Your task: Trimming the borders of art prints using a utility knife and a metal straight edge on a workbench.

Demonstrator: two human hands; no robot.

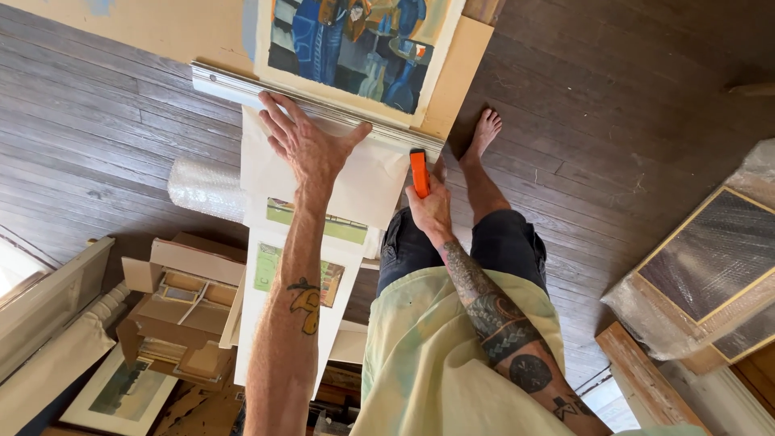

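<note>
The left hand [305, 141], fingers spread wide, presses the ruler [242, 87] flat along the sheet's [355, 186] far edge, steadying it; the right hand [430, 206] grips an orange knife [419, 172] at the ruler's right end.

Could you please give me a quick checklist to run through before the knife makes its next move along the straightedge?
1. Left hand pressed flat on the metal straightedge: ok.
2. Left fingertips clear of the cutting edge: cannot tell.
3. Right hand gripping the orange utility knife: ok.
4. Blade extended: cannot tell, tip hidden.
5. Bare foot away from the knife: not ok, it is close by.
6. White paper sheet lying flat under the straightedge: ok.
</note>
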